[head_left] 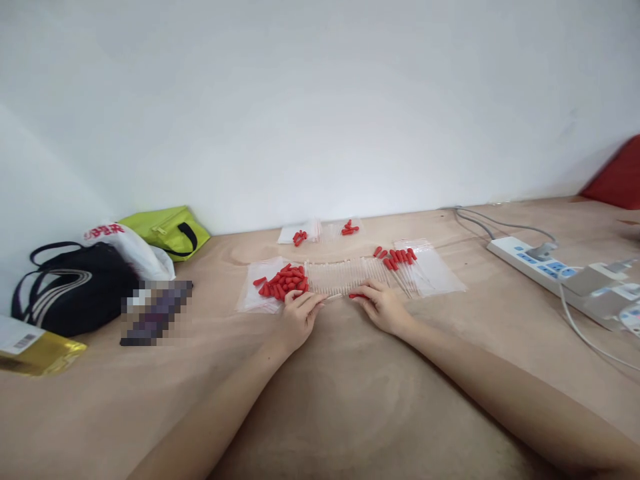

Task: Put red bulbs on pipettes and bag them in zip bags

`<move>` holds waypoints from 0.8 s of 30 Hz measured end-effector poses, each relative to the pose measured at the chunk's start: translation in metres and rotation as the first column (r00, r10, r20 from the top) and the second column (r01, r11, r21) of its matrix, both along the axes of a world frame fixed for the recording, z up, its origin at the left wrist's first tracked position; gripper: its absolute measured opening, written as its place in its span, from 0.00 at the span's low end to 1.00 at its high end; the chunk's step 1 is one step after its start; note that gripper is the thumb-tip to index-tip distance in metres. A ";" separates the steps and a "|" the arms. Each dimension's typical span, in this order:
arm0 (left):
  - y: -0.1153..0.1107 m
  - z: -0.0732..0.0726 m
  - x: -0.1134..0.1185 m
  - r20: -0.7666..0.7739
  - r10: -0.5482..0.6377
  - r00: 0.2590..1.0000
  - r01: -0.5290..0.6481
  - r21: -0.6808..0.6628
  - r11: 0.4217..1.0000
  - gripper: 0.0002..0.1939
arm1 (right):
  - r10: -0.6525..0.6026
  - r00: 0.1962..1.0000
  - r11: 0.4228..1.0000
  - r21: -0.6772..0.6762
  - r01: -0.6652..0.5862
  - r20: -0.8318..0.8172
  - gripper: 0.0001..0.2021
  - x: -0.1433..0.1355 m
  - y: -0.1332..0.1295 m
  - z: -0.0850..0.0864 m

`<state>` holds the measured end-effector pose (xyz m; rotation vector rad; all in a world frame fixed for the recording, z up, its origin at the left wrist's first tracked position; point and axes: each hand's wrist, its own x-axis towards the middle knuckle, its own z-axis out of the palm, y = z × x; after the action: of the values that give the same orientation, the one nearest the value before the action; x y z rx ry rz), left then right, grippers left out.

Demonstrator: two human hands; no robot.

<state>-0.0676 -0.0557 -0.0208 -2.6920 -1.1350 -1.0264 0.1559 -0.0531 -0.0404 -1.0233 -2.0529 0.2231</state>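
My left hand pinches a thin clear dropper tube, which points right. In the fingertips of my right hand is a red rubber dropper bulb, close to the tube's end; whether they touch is hard to tell. Just beyond both hands lies a row of clear dropper tubes. A heap of red bulbs rests on a clear plastic bag beside my left hand. Several droppers with red bulbs fitted lie on another clear zip bag, beyond my right hand.
Farther back, small bags hold red bulbs and more bulbs. At left are a black bag, a white plastic bag, a lime pouch and a gold packet. A power strip with cables lies right.
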 end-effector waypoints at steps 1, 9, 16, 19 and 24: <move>0.000 -0.002 0.001 0.015 0.007 1.000 -0.007 0.010 1.000 0.10 | 0.017 1.000 1.000 -0.008 -0.017 0.001 0.08 -0.004 0.000 0.000; -0.001 -0.004 0.006 0.035 0.010 0.999 -0.009 -0.018 1.000 0.10 | 0.077 0.996 0.996 -0.049 -0.079 -0.041 0.07 -0.008 -0.002 0.005; 0.000 -0.006 0.004 0.018 -0.032 0.999 0.032 -0.012 0.999 0.11 | 0.168 0.982 0.982 -0.073 -0.175 -0.092 0.07 -0.008 -0.003 0.007; -0.001 -0.007 0.003 0.007 -0.048 0.999 0.048 -0.025 0.999 0.12 | 0.192 0.975 0.978 -0.061 -0.200 -0.111 0.07 -0.008 -0.003 0.007; -0.001 -0.008 0.004 -0.001 -0.113 0.994 0.113 -0.018 0.993 0.14 | 0.193 0.973 0.981 0.005 -0.194 -0.124 0.06 -0.008 -0.003 0.007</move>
<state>-0.0639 -0.0568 -0.0288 -2.7993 -1.0061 -1.0331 0.1477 -0.0561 -0.0330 -0.7926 -2.0394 0.3854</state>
